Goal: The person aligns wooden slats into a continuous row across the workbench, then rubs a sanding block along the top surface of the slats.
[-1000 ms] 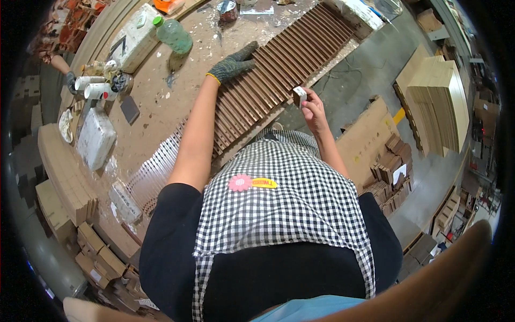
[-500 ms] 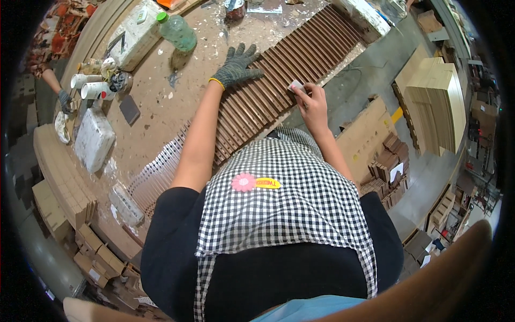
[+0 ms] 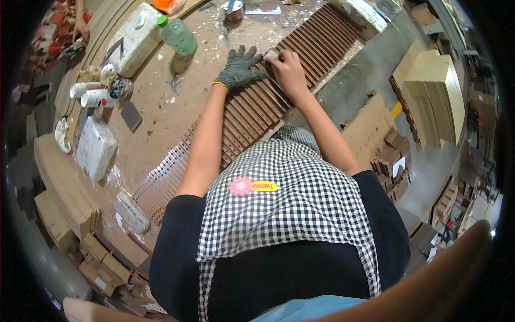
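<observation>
A long brown ribbed wooden panel (image 3: 316, 48) lies slantwise across the workbench (image 3: 161, 123). My left hand (image 3: 240, 67), in a dark knit glove with a yellow cuff, rests flat with spread fingers on the panel's ribs. My right hand (image 3: 287, 70), bare, presses a small pale block (image 3: 272, 55) against the ribs right beside the gloved fingers. The block is mostly hidden by my fingers. The near end of the panel (image 3: 161, 185) looks pale and whitish.
On the bench to the left stand a green plastic bottle (image 3: 178, 35), a white canister (image 3: 134, 40), white tubes (image 3: 88, 94), a dark square pad (image 3: 130, 115) and a white slab (image 3: 95, 146). Wooden pieces are stacked at the right (image 3: 429, 91). Another person's hand (image 3: 80, 27) shows far left.
My right hand moved with the small block from the panel's right edge up and left to meet my gloved left hand. The left hand stayed on the ribs.
</observation>
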`<state>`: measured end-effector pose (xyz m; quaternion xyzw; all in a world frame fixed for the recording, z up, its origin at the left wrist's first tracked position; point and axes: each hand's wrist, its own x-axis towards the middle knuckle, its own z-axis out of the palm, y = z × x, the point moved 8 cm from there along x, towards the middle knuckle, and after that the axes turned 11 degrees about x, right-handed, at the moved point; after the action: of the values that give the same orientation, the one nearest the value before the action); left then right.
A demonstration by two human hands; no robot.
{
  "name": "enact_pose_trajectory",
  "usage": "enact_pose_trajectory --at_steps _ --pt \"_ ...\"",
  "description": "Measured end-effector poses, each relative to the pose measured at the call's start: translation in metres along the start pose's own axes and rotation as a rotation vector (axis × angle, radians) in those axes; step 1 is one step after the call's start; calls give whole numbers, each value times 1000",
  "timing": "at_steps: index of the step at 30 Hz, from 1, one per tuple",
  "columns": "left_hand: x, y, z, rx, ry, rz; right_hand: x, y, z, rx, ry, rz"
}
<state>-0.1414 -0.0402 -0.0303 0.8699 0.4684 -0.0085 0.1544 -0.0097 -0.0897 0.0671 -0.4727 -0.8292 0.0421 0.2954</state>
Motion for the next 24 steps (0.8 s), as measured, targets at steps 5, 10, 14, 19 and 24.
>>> enact_pose_trajectory --at_steps 5,10,14,19,24 --pt "-1 -13 8 -49 -47 -24 -91 20 -58 145 34 163" --pt "13 -33 11 -56 8 -32 -160 72 -69 722 208 575" --pt "26 -32 3 -92 -15 -90 -168 101 -26 1156 124 645" --pt "34 -39 4 -148 -19 -95 -135 95 2 1186 15 568" --pt "25 -51 0 -263 -10 -237 -120 94 31 1219 57 550"
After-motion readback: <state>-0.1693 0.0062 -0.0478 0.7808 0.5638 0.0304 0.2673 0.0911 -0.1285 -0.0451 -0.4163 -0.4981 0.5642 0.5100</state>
